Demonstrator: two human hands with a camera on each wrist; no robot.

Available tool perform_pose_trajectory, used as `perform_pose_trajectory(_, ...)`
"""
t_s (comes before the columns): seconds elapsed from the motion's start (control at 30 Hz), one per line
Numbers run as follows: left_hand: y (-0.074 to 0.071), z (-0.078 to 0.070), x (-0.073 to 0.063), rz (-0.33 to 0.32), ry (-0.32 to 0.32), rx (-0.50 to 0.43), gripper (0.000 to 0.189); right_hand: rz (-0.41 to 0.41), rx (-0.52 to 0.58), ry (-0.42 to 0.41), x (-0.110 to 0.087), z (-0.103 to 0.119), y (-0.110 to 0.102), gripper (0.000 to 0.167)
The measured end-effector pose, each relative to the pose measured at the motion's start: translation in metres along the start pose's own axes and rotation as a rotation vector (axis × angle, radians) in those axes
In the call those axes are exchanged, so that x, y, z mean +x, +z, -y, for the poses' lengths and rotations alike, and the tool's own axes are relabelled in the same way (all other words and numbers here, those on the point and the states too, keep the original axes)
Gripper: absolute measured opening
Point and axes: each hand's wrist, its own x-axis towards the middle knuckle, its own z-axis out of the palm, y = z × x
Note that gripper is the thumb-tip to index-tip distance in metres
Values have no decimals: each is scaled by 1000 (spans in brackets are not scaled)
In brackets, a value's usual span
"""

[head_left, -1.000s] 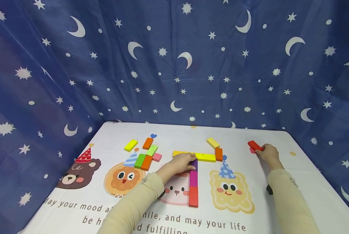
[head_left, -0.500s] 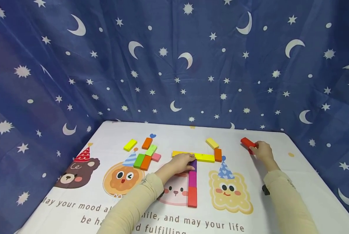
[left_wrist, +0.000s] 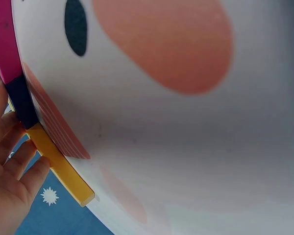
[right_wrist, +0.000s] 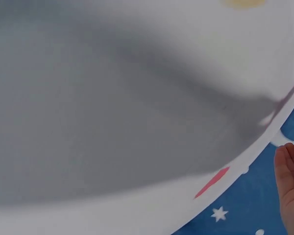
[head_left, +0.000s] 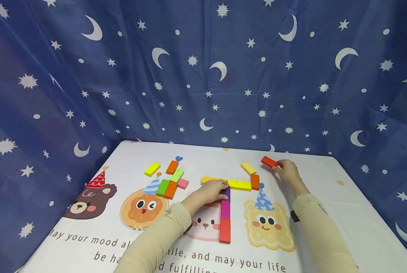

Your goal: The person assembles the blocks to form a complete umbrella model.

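Note:
In the head view my right hand (head_left: 289, 172) pinches one end of a red block (head_left: 269, 162) over the back right of the table. The right wrist view shows only part of this hand and a sliver of red at the frame's edge. My left hand (head_left: 211, 190) rests its fingers on a purple block (head_left: 227, 193) and a yellow block (left_wrist: 63, 169), partly covering both. Below the purple one, a magenta block (head_left: 225, 209) and another red block (head_left: 225, 231) continue the column. A row of yellow blocks (head_left: 241, 185) crosses its top.
An orange block (head_left: 255, 182) stands at the row's right end, with a pale yellow block (head_left: 248, 168) behind it. Several loose blocks, including a green block (head_left: 163, 187) and a pink block (head_left: 183, 183), lie left. A starry curtain (head_left: 203, 76) hangs behind the printed tablecloth (head_left: 319, 182).
My right hand has carried the red block leftward, from the right side of the table toward the pale yellow block. My left hand has stayed in place on the blocks.

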Motion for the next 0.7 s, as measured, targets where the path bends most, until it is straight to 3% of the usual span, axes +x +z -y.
perform_pose_trajectory(0.4,-1,2,-2,9,10,14,51,75,88,-1,25,30,24,36)
perform_pose_trajectory(0.7,0,2,-1,-9,39,34,51,116,65,13,33,52,33,36)
